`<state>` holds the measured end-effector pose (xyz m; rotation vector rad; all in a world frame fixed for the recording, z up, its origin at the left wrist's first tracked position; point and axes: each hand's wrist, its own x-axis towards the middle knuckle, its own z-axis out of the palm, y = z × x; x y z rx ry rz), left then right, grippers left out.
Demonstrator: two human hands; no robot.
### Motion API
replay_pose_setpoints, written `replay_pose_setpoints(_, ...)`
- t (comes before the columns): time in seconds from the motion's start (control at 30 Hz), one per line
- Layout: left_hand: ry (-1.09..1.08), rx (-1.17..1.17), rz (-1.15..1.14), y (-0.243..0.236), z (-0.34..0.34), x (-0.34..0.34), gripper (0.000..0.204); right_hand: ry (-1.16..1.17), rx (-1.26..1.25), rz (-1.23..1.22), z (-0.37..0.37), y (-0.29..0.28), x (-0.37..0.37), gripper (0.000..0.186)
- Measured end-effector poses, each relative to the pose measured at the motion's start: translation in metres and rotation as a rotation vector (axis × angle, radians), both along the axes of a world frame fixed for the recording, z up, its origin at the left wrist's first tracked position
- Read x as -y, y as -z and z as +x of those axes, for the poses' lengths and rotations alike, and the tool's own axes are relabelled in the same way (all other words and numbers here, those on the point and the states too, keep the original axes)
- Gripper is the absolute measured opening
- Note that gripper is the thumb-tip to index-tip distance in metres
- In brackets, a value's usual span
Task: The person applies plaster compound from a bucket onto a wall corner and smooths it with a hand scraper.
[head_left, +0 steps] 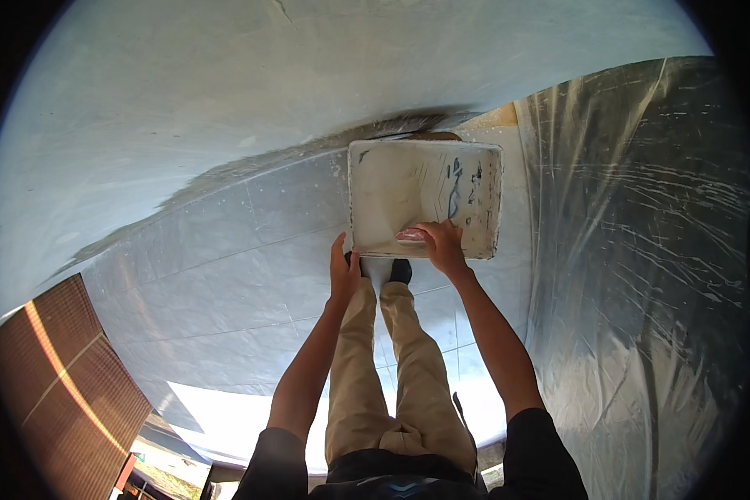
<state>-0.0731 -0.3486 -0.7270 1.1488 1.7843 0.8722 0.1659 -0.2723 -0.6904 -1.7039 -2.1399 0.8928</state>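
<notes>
A pale, rectangular, paint-smeared tray (400, 179) with dark marks on its right half sits in front of me at upper middle. My right hand (440, 243) is closed on a small pinkish-red hand tool (410, 235), whose exact kind I cannot make out, inside the tray's lower part. At the tray's lower left corner, my left hand (344, 267) has its fingers stretched and apart, at or touching the outer edge.
A large pale wall surface (225, 92) spans the top. Crinkled plastic sheeting (633, 250) covers the right side. My feet (400, 269) stand on grey tiled flooring (208, 242) below the tray. A brown panel (67, 358) lies at lower left.
</notes>
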Motion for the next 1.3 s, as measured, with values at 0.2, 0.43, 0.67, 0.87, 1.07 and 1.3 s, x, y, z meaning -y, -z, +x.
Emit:
replay_pose_setpoints(0.2, -0.019, 0.045, -0.012, 0.008, 0.006, 0.007, 0.048, -0.062, -0.064, -0.045, 0.002, 0.005, -0.001, 0.019)
replay_pose_setpoints(0.43, -0.008, 0.019, -0.005, 0.006, 0.006, 0.006, 0.048, -0.115, -0.025, -0.101, -0.001, 0.000, -0.006, 0.019)
replay_pose_setpoints(0.67, -0.021, 0.012, -0.009, -0.001, 0.003, 0.005, 0.048, -0.131, -0.067, -0.141, 0.016, -0.001, -0.013, 0.020)
replay_pose_setpoints(0.87, -0.033, 0.028, -0.005, -0.002, 0.001, 0.004, 0.048, -0.151, -0.088, -0.158, 0.038, -0.002, -0.021, 0.020)
replay_pose_setpoints(1.07, -0.021, 0.023, -0.024, -0.010, -0.002, 0.006, 0.047, -0.188, -0.073, -0.238, 0.047, -0.008, -0.031, 0.022)
replay_pose_setpoints(1.3, -0.009, 0.004, -0.024, -0.016, -0.010, 0.008, 0.047, -0.148, 0.010, -0.353, 0.050, -0.010, -0.045, 0.022)
